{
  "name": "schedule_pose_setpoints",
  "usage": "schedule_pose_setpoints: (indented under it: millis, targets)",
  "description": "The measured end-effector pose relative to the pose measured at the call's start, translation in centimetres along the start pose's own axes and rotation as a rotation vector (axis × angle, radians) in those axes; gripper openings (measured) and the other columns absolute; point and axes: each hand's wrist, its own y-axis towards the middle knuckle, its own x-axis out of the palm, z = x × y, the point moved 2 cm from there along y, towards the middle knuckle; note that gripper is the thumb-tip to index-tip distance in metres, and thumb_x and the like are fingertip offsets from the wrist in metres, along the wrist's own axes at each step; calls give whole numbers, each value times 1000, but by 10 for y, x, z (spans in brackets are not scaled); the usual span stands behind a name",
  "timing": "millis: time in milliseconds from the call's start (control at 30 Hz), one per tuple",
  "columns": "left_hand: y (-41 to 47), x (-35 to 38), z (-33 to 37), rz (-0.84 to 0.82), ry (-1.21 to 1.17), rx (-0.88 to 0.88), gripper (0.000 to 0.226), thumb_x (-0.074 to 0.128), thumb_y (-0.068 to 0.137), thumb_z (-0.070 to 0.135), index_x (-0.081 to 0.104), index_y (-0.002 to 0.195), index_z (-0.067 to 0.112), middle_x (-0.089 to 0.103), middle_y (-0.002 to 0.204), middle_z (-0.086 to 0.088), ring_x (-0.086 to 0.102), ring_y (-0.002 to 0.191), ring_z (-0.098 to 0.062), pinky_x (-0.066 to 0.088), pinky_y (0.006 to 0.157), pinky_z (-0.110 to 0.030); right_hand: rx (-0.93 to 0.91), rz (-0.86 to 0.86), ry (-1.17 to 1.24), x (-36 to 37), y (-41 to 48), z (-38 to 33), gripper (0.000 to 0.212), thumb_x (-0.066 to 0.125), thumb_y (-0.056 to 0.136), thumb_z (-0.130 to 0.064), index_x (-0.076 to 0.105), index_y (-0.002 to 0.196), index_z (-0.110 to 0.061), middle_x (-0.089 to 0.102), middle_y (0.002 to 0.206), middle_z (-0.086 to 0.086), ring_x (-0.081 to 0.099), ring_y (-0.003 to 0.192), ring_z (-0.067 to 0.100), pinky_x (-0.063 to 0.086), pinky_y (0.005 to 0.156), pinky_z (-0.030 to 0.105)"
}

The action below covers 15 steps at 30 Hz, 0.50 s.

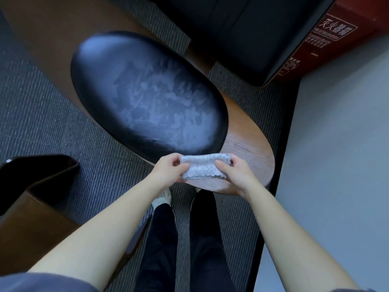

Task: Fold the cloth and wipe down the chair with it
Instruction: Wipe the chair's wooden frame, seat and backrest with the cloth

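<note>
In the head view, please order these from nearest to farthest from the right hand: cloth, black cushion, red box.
1. cloth: gripped by the right hand itself.
2. black cushion: up and to the left, on the chair.
3. red box: far, top right corner.

The chair's black cushion (147,98) shines, smooth and leathery, with pale hazy streaks smeared across it. Beneath it the wooden base (248,148) shows fine grain under a soft satin finish. The cloth (202,167) looks pale, soft and nubbly, with a wavy edge. Under it all, grey carpet (42,114), ribbed and matt.
</note>
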Motion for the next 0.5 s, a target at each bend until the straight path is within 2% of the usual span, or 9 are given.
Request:
schedule_pose_setpoints:
  millis: [33, 67, 100, 133, 167, 233, 300, 400, 500]
  targets:
    - [11, 3, -5, 16, 43, -15, 8, 62, 92, 2, 63, 86, 8, 59, 82, -10, 59, 74, -19, 60, 72, -35, -12, -21, -128, -6, 14, 0, 15, 65, 88, -9, 66, 102, -15, 70, 97, 11, 66, 90, 27, 53, 82, 36]
    - [23, 7, -8, 41, 101, -26, 8, 64, 90, 4, 64, 85, 10, 60, 78, -6, 58, 72, -19, 58, 73, -36, -36, -30, -248, -12, 29, -1, 19, 65, 87, -9, 66, 105, -15, 69, 96, 9, 65, 88, 25, 51, 78, 27]
    - [35, 11, -10, 77, 175, -26, 6, 66, 87, 8, 65, 84, 13, 60, 74, -1, 57, 69, -18, 53, 73, -33, -75, -19, -356, -17, 45, -5, 22, 65, 85, -9, 66, 106, -15, 66, 91, 5, 61, 81, 20, 47, 71, 18]
    - [46, 16, -9, 123, 247, -19, 6, 68, 85, 12, 65, 84, 16, 59, 72, 3, 55, 68, -15, 49, 71, -28, -112, 13, -453, -21, 61, -10, 22, 66, 84, -10, 65, 106, -14, 62, 84, 1, 56, 75, 16, 42, 63, 14]
    - [58, 22, -8, 170, 299, -6, 8, 70, 84, 15, 63, 85, 18, 59, 73, 5, 54, 70, -13, 44, 67, -23, -141, 65, -555, -25, 78, -15, 22, 67, 83, -12, 65, 104, -16, 59, 81, -1, 53, 73, 14, 40, 60, 17]
    - [84, 37, -4, 229, 342, 17, 13, 71, 83, 19, 59, 89, 21, 58, 77, 7, 53, 74, -9, 40, 63, -20, -188, 184, -777, -29, 115, -19, 19, 65, 81, -19, 66, 100, -22, 62, 85, -2, 56, 83, 19, 41, 67, 27]
    - [109, 52, -2, 255, 427, 26, 14, 70, 83, 22, 57, 88, 20, 60, 81, 5, 55, 79, -15, 41, 65, -27, -225, 245, -976, -28, 145, -19, 17, 61, 82, -22, 66, 98, -24, 63, 96, 1, 56, 94, 25, 43, 74, 32]
    - [130, 65, 0, 305, 613, 45, 18, 69, 82, 26, 55, 88, 16, 60, 88, -1, 56, 84, -25, 44, 69, -34, -224, 258, -988, -24, 160, -18, 11, 58, 89, -20, 61, 99, -20, 50, 107, 5, 54, 91, 28, 41, 71, 33]
    - [129, 66, 1, 323, 702, 95, 21, 69, 82, 29, 53, 88, 17, 54, 93, -3, 54, 85, -26, 43, 70, -36, -259, 281, -869, -20, 142, -11, 26, 55, 90, -16, 50, 116, -21, 52, 116, 5, 56, 93, 30, 44, 73, 36]
